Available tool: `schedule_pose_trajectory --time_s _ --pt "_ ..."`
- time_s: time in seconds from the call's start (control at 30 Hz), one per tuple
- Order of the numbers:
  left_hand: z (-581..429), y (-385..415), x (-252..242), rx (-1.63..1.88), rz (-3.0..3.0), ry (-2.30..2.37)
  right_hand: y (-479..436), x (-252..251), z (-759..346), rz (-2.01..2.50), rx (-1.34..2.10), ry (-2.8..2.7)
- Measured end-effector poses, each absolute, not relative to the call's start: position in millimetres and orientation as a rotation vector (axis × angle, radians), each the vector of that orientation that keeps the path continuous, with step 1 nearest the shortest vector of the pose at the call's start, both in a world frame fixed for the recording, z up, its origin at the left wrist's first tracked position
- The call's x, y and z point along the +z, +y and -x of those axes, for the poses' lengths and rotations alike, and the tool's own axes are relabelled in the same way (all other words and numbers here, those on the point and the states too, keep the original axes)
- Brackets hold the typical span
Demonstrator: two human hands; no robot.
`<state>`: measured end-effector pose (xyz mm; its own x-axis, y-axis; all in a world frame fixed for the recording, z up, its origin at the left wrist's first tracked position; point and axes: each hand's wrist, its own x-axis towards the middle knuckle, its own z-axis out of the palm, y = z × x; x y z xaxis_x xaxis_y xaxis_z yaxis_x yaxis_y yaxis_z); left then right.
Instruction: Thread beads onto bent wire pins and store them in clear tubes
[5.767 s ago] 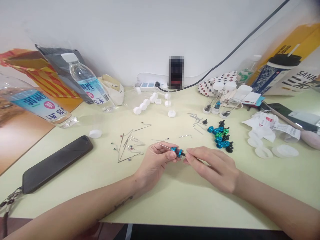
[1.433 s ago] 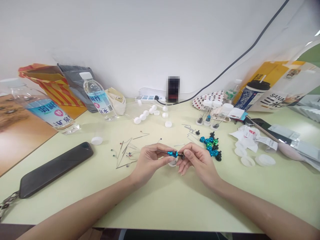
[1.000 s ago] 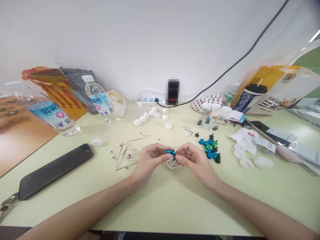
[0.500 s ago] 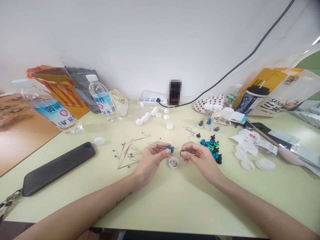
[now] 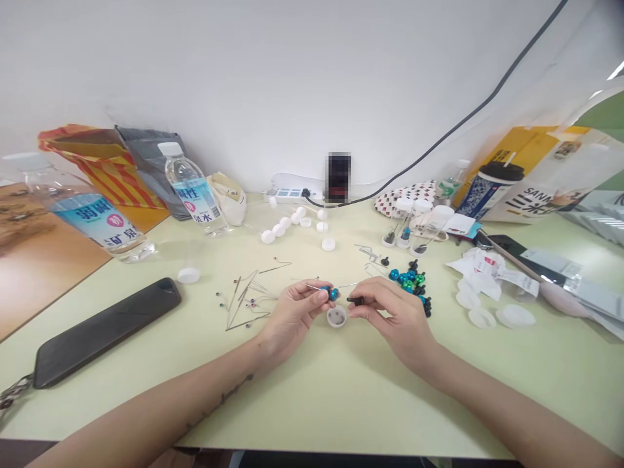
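My left hand (image 5: 296, 312) pinches a thin metal pin (image 5: 314, 286) with blue beads (image 5: 330, 293) threaded on it. My right hand (image 5: 390, 313) is closed in a pinch on a small black piece (image 5: 356, 300), held a short gap to the right of the beads. A small white cap (image 5: 337, 316) with something dark inside lies on the pale table just below both sets of fingertips. A cluster of blue, green and black beads (image 5: 410, 283) lies right behind my right hand. Several loose metal pins (image 5: 246, 298) lie to the left of my left hand.
A black phone (image 5: 104, 329) lies at the left. Two water bottles (image 5: 191, 188), white caps (image 5: 292, 220), a power strip (image 5: 291, 193), small vials (image 5: 408, 229), crumpled paper (image 5: 492, 271), a cup (image 5: 487, 181) and a bag (image 5: 560, 175) line the back and right.
My right hand pulled the black piece off the end of the beaded pin and now holds it apart, lower, over the white cap. The left hand keeps the pin.
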<state>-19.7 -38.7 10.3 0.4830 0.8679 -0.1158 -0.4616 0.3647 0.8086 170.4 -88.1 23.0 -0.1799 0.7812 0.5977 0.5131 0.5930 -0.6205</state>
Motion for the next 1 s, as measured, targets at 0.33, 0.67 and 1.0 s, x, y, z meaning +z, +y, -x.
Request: schedule_pose_trajectory --time_s 0.33,0.67,1.0 --pt "19.5 -39.2 8.1 0.912 -0.812 0.608 -88.8 20.7 -169.9 1.036 0.307 -1.910" --pt "18.8 -39.2 11.7 0.903 -0.785 0.642 -84.7 21.4 -170.7 1.183 0.404 -2.010" --pt "18.5 -41.9 12.0 0.859 -0.863 0.637 -86.9 21.1 -168.9 1.057 0.284 -1.976"
